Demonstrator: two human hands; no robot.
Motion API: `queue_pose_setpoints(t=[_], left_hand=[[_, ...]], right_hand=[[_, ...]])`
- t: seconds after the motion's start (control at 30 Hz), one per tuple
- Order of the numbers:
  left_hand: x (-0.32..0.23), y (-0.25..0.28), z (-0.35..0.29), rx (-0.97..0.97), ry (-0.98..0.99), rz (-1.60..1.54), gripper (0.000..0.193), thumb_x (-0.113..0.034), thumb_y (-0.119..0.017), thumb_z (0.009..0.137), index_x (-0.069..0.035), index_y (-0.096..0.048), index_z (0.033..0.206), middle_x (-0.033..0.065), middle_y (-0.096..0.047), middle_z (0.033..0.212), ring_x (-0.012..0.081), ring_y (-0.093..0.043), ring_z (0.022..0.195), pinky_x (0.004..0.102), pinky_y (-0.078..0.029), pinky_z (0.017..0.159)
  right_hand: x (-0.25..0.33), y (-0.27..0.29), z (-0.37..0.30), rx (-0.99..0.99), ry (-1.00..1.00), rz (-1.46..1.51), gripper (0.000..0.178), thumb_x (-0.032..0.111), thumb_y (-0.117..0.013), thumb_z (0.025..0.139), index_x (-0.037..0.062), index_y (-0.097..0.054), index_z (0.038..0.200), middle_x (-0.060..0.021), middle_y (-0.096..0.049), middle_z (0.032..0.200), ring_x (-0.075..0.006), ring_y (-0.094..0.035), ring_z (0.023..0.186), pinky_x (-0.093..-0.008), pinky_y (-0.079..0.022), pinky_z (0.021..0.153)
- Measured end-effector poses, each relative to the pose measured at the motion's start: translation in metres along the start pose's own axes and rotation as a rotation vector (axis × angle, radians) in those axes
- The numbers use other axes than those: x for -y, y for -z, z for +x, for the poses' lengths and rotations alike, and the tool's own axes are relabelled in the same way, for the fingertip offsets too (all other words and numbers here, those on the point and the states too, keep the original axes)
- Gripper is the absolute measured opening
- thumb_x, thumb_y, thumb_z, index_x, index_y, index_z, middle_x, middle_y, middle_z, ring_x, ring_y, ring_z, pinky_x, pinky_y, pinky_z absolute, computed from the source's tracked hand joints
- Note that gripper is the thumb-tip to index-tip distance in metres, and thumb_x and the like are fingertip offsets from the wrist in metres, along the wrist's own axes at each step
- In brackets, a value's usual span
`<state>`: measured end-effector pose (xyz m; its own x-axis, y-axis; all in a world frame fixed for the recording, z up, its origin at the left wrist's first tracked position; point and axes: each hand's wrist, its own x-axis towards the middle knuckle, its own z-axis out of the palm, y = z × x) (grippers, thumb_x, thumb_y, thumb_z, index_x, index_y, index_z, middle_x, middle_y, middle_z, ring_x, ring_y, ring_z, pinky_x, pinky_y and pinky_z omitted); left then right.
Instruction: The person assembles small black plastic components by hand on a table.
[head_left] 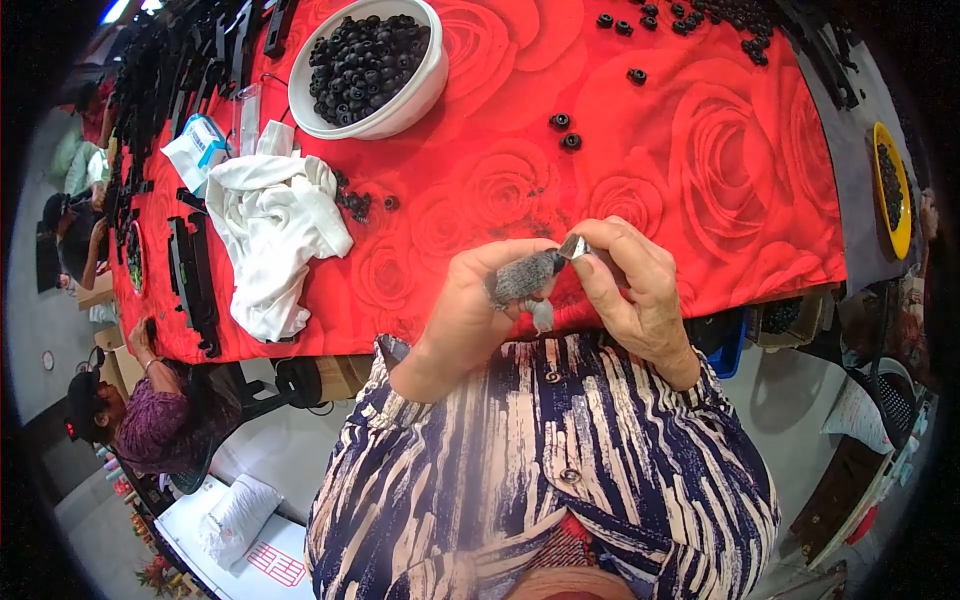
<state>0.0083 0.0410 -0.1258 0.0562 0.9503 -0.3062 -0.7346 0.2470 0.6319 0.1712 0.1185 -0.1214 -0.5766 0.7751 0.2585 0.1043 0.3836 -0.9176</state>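
My left hand is raised in front of my striped shirt, fingers closed around a small black part. Something grey and speckled, like a cloth finger cover, shows at its fingers; I cannot tell whether it is worn or held. A pale grey tip hangs below it. Between thumb and forefinger my right hand pinches a small, flat, shiny metal blade. The blade meets the black part, and both hands nearly touch. Dark crumbs lie on the red tablecloth just beyond the hands.
A white bowl heaped with black round parts stands at the far left. A crumpled white cloth lies nearer. Loose black parts dot the far side. Long black strips line the left edge. Another person sits at left.
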Motion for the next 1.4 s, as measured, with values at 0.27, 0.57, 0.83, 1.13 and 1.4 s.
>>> queue_pose_setpoints(t=[0.27,0.57,0.83,1.13,1.4], left_hand=[[-0.002,-0.001,0.001,-0.024,0.069,-0.029,0.025,-0.003,-0.051,0.088,0.003,-0.057,0.112,0.0065,-0.057,0.087,0.0115,-0.054,0.076,0.0237,-0.047,0.065],[-0.001,-0.001,0.000,-0.090,0.137,-0.021,0.023,-0.007,-0.050,0.091,0.002,-0.058,0.110,0.0044,-0.057,0.086,0.0102,-0.054,0.075,0.0244,-0.047,0.061],[-0.006,0.010,0.003,-0.111,0.124,0.002,0.023,-0.012,-0.050,0.090,0.003,-0.059,0.105,0.0047,-0.058,0.085,0.0105,-0.054,0.073,0.0250,-0.048,0.059],[-0.002,0.005,-0.003,-0.040,0.194,-0.180,0.024,-0.019,-0.053,0.089,0.001,-0.058,0.102,0.0046,-0.056,0.084,0.0108,-0.054,0.072,0.0254,-0.049,0.055],[0.002,0.013,-0.015,0.148,0.294,-0.008,0.020,-0.011,-0.058,0.086,0.003,-0.060,0.101,0.0099,-0.064,0.083,0.0151,-0.061,0.060,0.0275,-0.052,0.053]], right_hand=[[-0.011,-0.001,0.001,-0.013,0.078,0.019,0.015,0.003,-0.058,0.082,-0.0047,-0.057,0.095,-0.0110,-0.054,0.074,-0.0192,-0.052,0.062,-0.0279,-0.041,0.056],[-0.020,0.001,0.004,0.012,0.171,-0.036,0.016,-0.001,-0.061,0.077,-0.0036,-0.058,0.093,-0.0126,-0.055,0.071,-0.0243,-0.055,0.060,-0.0316,-0.043,0.053],[-0.018,0.004,-0.007,-0.030,0.126,0.065,0.017,-0.004,-0.060,0.077,-0.0022,-0.059,0.093,-0.0099,-0.055,0.069,-0.0192,-0.054,0.057,-0.0293,-0.042,0.050],[-0.002,-0.007,0.002,-0.032,0.208,0.046,0.029,0.000,-0.068,0.069,-0.0010,-0.060,0.097,-0.0097,-0.055,0.070,-0.0207,-0.054,0.057,-0.0294,-0.042,0.050],[-0.004,0.001,0.005,0.247,0.309,0.300,0.032,0.002,-0.076,0.063,-0.0005,-0.064,0.092,-0.0071,-0.052,0.059,-0.0174,-0.047,0.047,-0.0287,-0.033,0.043]])
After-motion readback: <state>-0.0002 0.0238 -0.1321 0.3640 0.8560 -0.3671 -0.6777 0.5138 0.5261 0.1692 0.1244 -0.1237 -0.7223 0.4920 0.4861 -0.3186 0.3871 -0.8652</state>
